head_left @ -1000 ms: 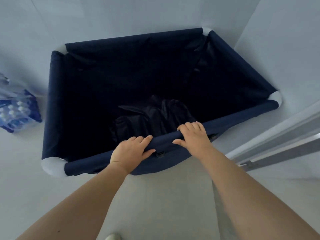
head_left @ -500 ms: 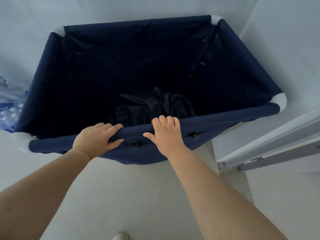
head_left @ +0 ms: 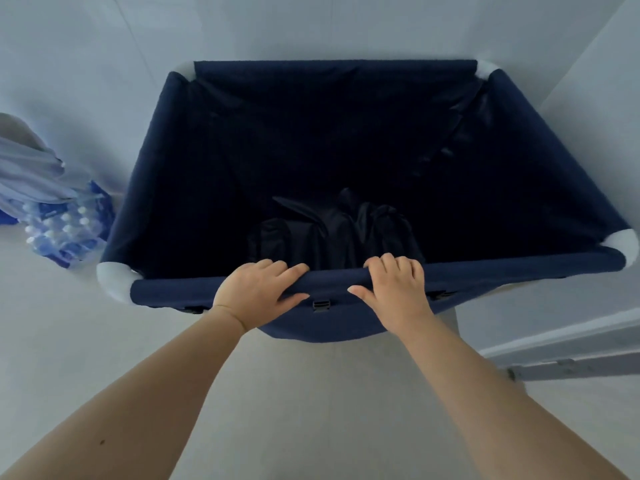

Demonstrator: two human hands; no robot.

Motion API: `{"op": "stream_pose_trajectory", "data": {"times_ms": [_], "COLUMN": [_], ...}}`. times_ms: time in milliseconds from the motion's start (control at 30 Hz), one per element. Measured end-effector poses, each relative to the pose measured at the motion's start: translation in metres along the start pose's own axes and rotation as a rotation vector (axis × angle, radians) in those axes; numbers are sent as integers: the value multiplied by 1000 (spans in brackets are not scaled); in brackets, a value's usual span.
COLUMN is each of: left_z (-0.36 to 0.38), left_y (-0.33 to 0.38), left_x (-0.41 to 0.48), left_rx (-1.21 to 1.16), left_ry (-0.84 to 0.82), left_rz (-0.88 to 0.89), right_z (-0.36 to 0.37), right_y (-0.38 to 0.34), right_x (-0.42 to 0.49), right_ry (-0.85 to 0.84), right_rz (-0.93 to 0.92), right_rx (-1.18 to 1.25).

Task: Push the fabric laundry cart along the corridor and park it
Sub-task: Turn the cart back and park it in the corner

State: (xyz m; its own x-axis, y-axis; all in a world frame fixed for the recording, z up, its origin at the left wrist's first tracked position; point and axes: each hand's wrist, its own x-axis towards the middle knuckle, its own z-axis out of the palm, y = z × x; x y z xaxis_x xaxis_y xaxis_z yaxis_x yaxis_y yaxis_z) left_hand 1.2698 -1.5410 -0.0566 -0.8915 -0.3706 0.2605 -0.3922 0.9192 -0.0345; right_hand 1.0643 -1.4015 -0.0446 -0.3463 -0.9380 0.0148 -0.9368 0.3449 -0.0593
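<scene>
A navy fabric laundry cart (head_left: pixel 540 174) with white corner joints fills the middle of the head view, seen from above. Dark crumpled fabric (head_left: pixel 332 233) lies at its bottom. My left hand (head_left: pixel 258 292) grips the cart's near top rail left of centre, fingers over the bar and thumb under it. My right hand (head_left: pixel 396 291) grips the same rail a little to the right. The cart's far rail lies close to the pale wall ahead.
A shrink-wrapped pack of water bottles (head_left: pixel 64 233) sits on the floor just left of the cart, with pale cloth (head_left: pixel 27 168) draped above it. A wall rises on the right, and a door frame with a metal threshold (head_left: pixel 568 362) lies at the lower right.
The cart has swung from an angled position to square in front of me, facing the wall. The bottle pack has come further into view on the left. Both hands stay on the rail.
</scene>
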Motion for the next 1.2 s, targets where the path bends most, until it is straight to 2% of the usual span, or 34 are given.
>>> {"op": "stream_pose_trajectory", "data": {"times_ms": [433, 633, 833, 1200], "left_z": [-18, -28, -33, -29], "left_y": [-119, -171, -207, -217], "left_x": [-85, -122, -142, -146], "left_rx": [7, 14, 41, 63], "left_ry": [-18, -19, 7, 27], "left_rz": [-85, -106, -111, -127], "right_z": [11, 12, -1, 14], "right_y": [-149, -206, -232, -234], "right_x": [23, 41, 76, 85], "right_ry": [-18, -53, -176, 10], "right_rz": [-23, -109, -165, -239], "right_rx": [94, 145, 203, 219]}}
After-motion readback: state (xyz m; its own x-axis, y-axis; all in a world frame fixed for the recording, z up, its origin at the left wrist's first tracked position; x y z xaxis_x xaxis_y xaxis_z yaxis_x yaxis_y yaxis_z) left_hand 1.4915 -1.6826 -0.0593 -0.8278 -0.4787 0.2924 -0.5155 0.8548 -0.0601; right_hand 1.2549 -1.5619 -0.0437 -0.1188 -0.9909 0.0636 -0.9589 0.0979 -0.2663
